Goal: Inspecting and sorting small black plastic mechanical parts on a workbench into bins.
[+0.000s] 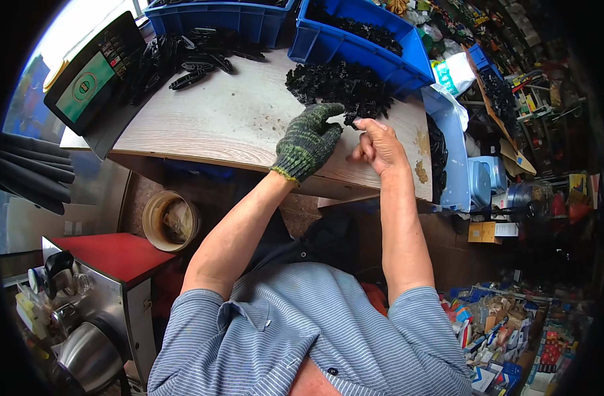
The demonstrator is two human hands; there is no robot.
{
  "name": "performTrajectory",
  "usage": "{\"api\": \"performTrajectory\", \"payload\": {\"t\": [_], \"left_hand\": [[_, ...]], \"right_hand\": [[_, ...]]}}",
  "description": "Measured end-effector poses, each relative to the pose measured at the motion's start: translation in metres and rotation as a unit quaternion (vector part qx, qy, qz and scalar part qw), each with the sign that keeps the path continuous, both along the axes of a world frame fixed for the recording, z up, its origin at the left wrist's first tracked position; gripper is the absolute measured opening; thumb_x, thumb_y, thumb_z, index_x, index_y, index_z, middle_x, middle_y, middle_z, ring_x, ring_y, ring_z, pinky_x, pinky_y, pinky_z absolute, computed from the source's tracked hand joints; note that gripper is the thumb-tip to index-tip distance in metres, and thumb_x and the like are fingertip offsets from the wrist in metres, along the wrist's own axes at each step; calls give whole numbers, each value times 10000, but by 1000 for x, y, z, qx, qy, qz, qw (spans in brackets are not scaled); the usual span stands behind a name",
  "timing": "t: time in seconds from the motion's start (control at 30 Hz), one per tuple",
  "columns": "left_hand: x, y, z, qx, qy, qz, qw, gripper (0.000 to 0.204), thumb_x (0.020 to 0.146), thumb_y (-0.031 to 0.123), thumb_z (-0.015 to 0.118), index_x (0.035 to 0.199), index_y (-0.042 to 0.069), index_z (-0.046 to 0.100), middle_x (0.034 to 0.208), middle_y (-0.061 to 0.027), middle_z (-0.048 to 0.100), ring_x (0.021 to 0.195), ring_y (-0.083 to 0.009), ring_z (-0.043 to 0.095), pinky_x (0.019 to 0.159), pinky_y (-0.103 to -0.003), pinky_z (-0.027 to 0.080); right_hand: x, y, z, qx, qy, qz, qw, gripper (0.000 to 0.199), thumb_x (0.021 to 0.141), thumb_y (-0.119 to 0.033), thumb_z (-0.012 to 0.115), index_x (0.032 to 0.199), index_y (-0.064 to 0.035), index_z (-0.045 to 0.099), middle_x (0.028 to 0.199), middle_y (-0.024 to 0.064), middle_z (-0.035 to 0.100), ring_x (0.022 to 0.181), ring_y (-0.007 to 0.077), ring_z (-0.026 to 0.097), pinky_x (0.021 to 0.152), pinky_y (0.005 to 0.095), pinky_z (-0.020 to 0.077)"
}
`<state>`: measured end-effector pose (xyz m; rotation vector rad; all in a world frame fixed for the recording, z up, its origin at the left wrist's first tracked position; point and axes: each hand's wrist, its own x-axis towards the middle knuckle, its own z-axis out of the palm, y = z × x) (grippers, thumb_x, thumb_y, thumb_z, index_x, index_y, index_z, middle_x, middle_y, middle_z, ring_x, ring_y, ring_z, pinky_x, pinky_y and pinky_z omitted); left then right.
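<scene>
My left hand (307, 142), in a dark green knitted glove, is over the table just in front of a heap of small black plastic parts (341, 82). Its forefinger and thumb stand apart with a gap between them. My bare right hand (382, 148) is close beside it, fingers curled and forefinger and thumb toward the heap's near edge. A small black plastic part (349, 120) shows at the right fingertips and looks pinched there, though the heap behind blurs its outline. The left palm is hidden.
Long black plastic pieces (203, 63) lie on the wooden table (229, 112), by a propped tablet (84, 89). Blue bins (361, 43) line the back. A bucket (171, 221) and a red-topped cabinet (110, 254) stand left; crowded goods (506, 330) lie right.
</scene>
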<state>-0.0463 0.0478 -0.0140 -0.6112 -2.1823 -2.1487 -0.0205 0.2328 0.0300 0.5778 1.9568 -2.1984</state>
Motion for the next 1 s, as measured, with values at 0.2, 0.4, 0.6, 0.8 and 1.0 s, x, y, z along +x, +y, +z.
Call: {"api": "performTrajectory", "payload": {"t": [0.2,0.4,0.6,0.8,1.0], "left_hand": [[-10,11,11,-24,11,-45,999,236,886,166,679,1095,61,709,1074,-138,710,993,-309,674,861,-384,525],[-12,11,11,42,-76,-42,995,226,898,182,665,1070,40,706,990,-137,719,875,-252,698,782,-368,543],[-15,13,9,69,-118,-6,991,245,905,199,659,1063,15,690,944,-146,719,784,-224,700,720,-368,550],[-15,20,-2,11,-4,55,998,281,891,231,645,1076,24,687,1050,-202,700,982,-372,662,859,-439,519],[5,2,1,-19,94,144,985,267,893,137,682,1135,26,674,1063,-171,696,888,-270,701,773,-354,559]], "right_hand": [[2,-2,-9,7,49,-4,999,176,883,-230,671,861,-56,661,443,-18,394,336,92,314,396,345,498],[4,-10,-4,37,50,-22,998,285,890,-347,681,919,-67,633,435,10,409,344,150,398,420,380,519],[8,-20,-10,41,119,-18,992,293,872,-280,750,1032,-52,658,470,-19,455,349,91,390,398,305,498],[11,-20,-14,66,134,-45,988,254,868,-254,758,1016,-70,667,477,-30,461,365,78,406,394,279,485],[14,-14,-25,29,167,-44,985,216,876,-243,745,985,-91,637,460,0,463,403,149,532,406,324,488]]}}
